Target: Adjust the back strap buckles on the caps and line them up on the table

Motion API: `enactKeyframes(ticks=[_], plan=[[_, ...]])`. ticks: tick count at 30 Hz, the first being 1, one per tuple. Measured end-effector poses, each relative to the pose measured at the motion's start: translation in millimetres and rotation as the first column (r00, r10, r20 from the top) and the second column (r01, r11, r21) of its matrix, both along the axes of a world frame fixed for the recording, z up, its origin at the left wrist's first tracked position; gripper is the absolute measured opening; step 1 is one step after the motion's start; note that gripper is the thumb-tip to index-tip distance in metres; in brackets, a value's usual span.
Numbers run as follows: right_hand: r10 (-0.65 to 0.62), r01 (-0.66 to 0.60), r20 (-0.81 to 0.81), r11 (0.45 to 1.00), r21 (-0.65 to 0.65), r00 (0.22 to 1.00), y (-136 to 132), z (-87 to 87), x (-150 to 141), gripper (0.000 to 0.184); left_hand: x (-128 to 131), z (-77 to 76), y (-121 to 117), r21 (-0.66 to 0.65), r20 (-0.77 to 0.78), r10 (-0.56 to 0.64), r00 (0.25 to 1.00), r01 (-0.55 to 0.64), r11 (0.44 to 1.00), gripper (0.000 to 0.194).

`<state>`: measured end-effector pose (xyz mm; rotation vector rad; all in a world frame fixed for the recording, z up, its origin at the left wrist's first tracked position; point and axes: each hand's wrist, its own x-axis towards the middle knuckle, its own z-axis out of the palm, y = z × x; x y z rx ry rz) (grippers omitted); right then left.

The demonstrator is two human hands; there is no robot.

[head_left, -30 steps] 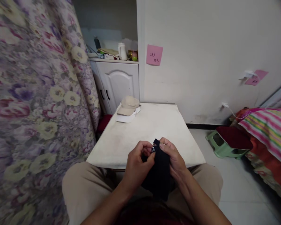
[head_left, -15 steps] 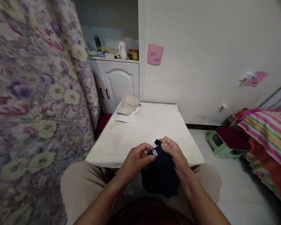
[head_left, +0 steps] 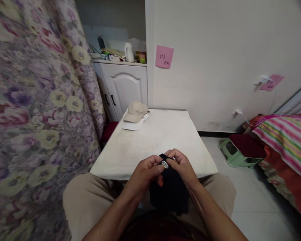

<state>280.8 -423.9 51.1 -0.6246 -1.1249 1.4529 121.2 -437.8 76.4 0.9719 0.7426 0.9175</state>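
Observation:
Over my lap at the table's near edge hangs a dark navy cap, with a strap and a small oval metal buckle at its top. My left hand pinches the cap beside the buckle, thumb against the buckle's left side. On the other side my right hand is closed on the strap and fabric, its thumb just right of the buckle. Part of the strap is hidden by the fingers. A beige cap lies on top of a white cap at the table's far left corner.
The table has a white cover and stands against the wall. A floral curtain hangs at the left. To the right are a green stool and a bed with a striped cover. A white jug stands on the cabinet.
My hands have come closer together around the buckle. The strap end that stuck up by my right thumb now lies lower, above the buckle between both hands. The view has shifted slightly.

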Motion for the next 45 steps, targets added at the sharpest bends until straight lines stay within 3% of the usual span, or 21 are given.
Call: enactKeyframes(ticks=[3,7,15,21,25,31,38,45], plan=[[-0.08,0.075,0.065,0.994,0.083,0.995,3,-0.9,-1,0.015,-1,-1.0,0,-0.085,0.055,-0.016,0.998,0.021,0.996,0.021],[-0.082,0.077,0.094,0.995,0.063,0.992,5,-3.3,-2,0.014,-3,-1.0,0,-0.134,0.085,-0.024,0.996,0.035,0.99,0.021],[-0.044,0.044,0.096,0.999,0.007,0.994,2,2.4,2,0.011,-6,0.5,2,-0.063,0.059,0.008,0.998,-0.005,0.998,0.019],[-0.097,0.076,0.192,0.991,0.114,0.977,4,17.3,11,0.015,-6,-1.7,4,-0.015,-0.053,0.019,0.998,-0.02,1.0,0.017],[0.069,-0.07,0.185,0.998,-0.001,0.98,7,15.1,14,0.019,-5,-2.6,4,0.009,-0.063,0.03,0.998,-0.029,1.0,0.017],[0.212,-0.207,0.025,0.967,-0.146,0.977,8,9.0,13,0.024,-4,-0.1,3,-0.025,0.006,0.003,1.0,-0.003,1.0,0.02],[0.122,-0.116,0.025,0.98,-0.164,0.992,9,11.2,11,0.025,-1,-2.2,3,-0.071,0.032,0.002,0.999,0.0,0.998,0.022],[0.216,-0.241,-0.115,0.929,-0.283,0.97,9,5.2,13,0.027,-3,-4.0,6,-0.028,0.005,-0.05,0.999,0.05,0.998,0.019]])
